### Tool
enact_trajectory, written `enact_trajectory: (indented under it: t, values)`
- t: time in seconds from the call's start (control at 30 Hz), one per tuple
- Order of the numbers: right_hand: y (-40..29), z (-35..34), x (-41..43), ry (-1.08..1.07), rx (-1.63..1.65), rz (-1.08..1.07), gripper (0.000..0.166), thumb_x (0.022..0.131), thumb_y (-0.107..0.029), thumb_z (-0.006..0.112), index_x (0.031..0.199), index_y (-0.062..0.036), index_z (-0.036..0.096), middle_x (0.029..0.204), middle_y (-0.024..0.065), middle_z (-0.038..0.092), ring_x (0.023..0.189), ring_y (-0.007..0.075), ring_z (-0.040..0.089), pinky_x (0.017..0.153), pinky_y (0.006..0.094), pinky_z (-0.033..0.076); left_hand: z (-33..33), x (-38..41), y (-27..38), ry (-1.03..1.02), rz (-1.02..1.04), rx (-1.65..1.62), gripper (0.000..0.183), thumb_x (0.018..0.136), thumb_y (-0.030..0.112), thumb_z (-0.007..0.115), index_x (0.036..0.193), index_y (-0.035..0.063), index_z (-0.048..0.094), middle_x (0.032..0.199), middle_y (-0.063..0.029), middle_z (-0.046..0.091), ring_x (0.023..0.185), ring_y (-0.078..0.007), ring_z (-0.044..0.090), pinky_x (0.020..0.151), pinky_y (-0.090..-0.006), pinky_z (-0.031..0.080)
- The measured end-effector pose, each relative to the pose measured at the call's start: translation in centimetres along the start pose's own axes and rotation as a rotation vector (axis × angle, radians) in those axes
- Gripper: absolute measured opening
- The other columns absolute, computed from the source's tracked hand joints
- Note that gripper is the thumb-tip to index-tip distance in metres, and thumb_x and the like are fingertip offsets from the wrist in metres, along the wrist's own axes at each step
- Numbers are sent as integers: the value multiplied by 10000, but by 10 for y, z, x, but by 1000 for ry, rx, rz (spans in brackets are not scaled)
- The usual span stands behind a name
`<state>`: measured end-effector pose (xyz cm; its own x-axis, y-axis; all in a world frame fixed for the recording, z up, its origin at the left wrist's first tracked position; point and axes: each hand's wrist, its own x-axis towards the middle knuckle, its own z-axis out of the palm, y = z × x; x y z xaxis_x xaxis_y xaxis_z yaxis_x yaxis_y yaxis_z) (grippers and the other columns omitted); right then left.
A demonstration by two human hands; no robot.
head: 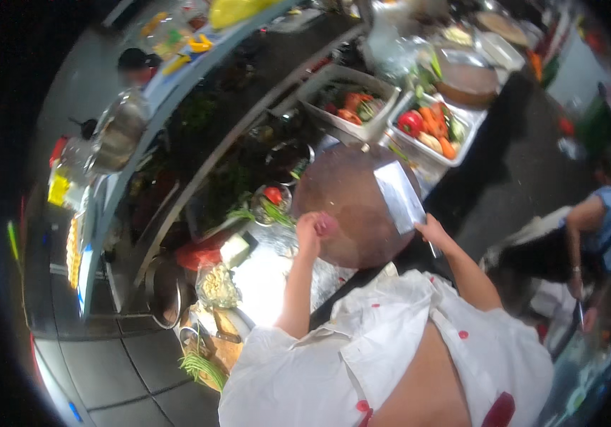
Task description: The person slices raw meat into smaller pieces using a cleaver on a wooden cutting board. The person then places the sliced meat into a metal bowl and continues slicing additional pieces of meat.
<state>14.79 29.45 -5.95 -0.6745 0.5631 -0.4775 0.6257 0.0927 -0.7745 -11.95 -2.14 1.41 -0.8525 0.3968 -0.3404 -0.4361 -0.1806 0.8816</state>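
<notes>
My right hand (pixel 434 232) grips the handle of a wide-bladed cleaver (pixel 399 195). Its blade lies over the right side of a round chopping block (pixel 356 213). On the block's left side, my left hand (pixel 310 229) has its fingers closed around a small pinkish-red piece of food (pixel 327 225); blur hides whether it is meat or a vegetable. Just beyond that hand is a metal bowl (pixel 287 209) with a tomato (pixel 273 195) and green stalks in it. A few small pale scraps dot the block.
Two white tubs of vegetables, one farther left (pixel 312 99) and one nearer (pixel 463 155), stand behind the block. At left are a bag of pale pieces (pixel 217 285), a white block of food (pixel 234 251) and a wooden board (pixel 225 323). Another person (pixel 607 224) works at right, holding a tool.
</notes>
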Motion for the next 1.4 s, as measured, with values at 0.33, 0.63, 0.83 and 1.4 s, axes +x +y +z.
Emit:
enact_trajectory:
  t: [0.33,0.63,0.83,1.4]
  values:
    - [-10,-1,-44,48,11,34,571,917,-419,725,1168,69,567,952,200,697,740,257,704,617,384,561,79,-57,-39,-265,745,1394,433,891,100,705,1296,13,579,1251,-204,609,1236,-348,576,1030,-484,432]
    - [-8,3,-40,50,11,82,581,923,-416,738,1221,52,569,1066,226,701,783,278,709,670,394,577,42,-65,-44,-448,765,1490,667,884,206,723,1470,20,466,1534,-175,465,1462,-346,382,1160,-525,280]
    - [-10,3,-39,50,2,96,586,922,-408,739,1246,50,568,1083,230,703,803,282,714,677,395,585,67,-29,-41,-450,699,1437,512,894,194,720,1366,46,585,1442,-181,532,1374,-363,458,1103,-494,376]
    - [-17,-5,-41,-21,28,138,642,922,-410,749,1312,62,558,1156,228,690,833,280,710,683,392,593,91,-9,-45,-487,259,1085,322,805,150,822,1050,-24,707,930,-154,758,860,-259,737,773,-378,570]
